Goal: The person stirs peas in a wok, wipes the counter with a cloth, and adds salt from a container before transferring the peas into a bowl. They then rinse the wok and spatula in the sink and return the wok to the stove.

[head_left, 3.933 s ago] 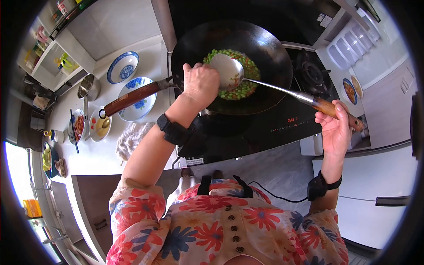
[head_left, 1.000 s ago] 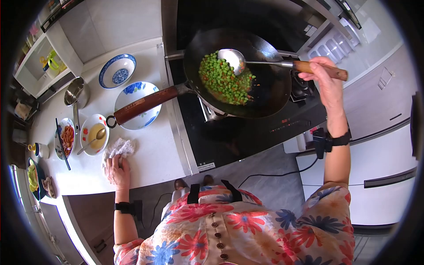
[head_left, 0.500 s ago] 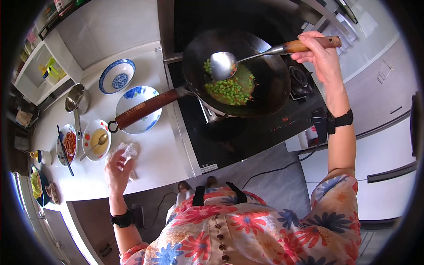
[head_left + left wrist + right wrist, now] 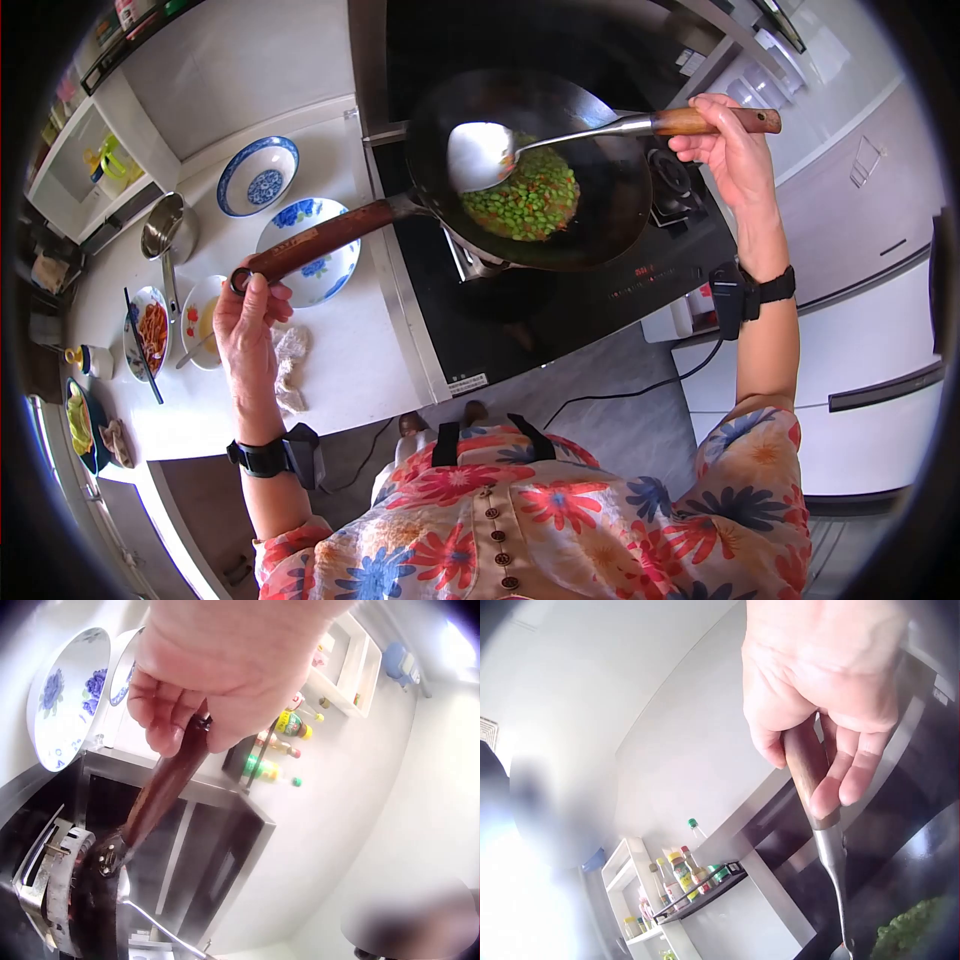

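Observation:
In the head view my left hand grips the end of the wok's wooden handle; the left wrist view shows thumb and fingers round that handle. My right hand holds the wooden grip of a metal ladle, whose bowl lies over the left part of the wok. Green peas with small orange bits lie in the wok below the ladle. In the right wrist view, the hand has its fingers round the ladle's grip.
Left of the stove are a blue-rimmed bowl, a blue-flowered plate, a crumpled cloth, a small saucepan, a bowl of yellow liquid and a dish of red strips with chopsticks across it.
My left hand has left the cloth and moved up to take hold of the wok's handle. The ladle's bowl has shifted left over the peas.

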A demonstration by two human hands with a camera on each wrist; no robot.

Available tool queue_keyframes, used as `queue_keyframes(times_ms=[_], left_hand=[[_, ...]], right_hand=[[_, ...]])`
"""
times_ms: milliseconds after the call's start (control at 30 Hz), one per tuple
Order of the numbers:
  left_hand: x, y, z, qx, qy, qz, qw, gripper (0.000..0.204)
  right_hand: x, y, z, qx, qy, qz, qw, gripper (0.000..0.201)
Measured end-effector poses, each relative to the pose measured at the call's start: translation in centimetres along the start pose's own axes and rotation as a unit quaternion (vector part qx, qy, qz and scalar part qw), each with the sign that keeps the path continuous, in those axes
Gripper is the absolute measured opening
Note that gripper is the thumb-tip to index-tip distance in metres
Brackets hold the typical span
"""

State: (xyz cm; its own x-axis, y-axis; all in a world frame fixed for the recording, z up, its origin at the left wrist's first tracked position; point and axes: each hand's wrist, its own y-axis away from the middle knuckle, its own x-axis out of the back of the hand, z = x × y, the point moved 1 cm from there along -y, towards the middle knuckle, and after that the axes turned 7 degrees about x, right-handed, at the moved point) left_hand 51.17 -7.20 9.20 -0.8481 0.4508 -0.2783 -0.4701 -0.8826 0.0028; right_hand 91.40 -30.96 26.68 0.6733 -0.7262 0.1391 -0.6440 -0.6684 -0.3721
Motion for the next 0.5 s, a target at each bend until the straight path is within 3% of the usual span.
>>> queue_keyframes(times_ms=[133, 233, 433, 500], left_hand=[[0.0, -1.3, 0.6, -0.014, -0.002, 0.017, 1.000, 0.033], [0.3, -2.2, 0.9, -0.022, -0.006, 0.015, 1.000, 0.030], [0.6, -3.2, 0.9, -0.038, -0.002, 0.025, 0.999, 0.021], [0.7, -3.3, 1.0, -0.037, -0.006, 0.023, 0.999, 0.020]], right_hand=[[0.2, 1.5, -0.2, 0.003, 0.059, -0.017, 0.998, 0.025], [0.8, 2.2, -0.5, 0.009, 0.064, 0.008, 0.998, 0.024], [1.6, 3.9, -1.0, 0.012, 0.058, -0.021, 0.998, 0.022], [2.2, 4.0, -1.3, 0.014, 0.082, 0.010, 0.996, 0.023]])
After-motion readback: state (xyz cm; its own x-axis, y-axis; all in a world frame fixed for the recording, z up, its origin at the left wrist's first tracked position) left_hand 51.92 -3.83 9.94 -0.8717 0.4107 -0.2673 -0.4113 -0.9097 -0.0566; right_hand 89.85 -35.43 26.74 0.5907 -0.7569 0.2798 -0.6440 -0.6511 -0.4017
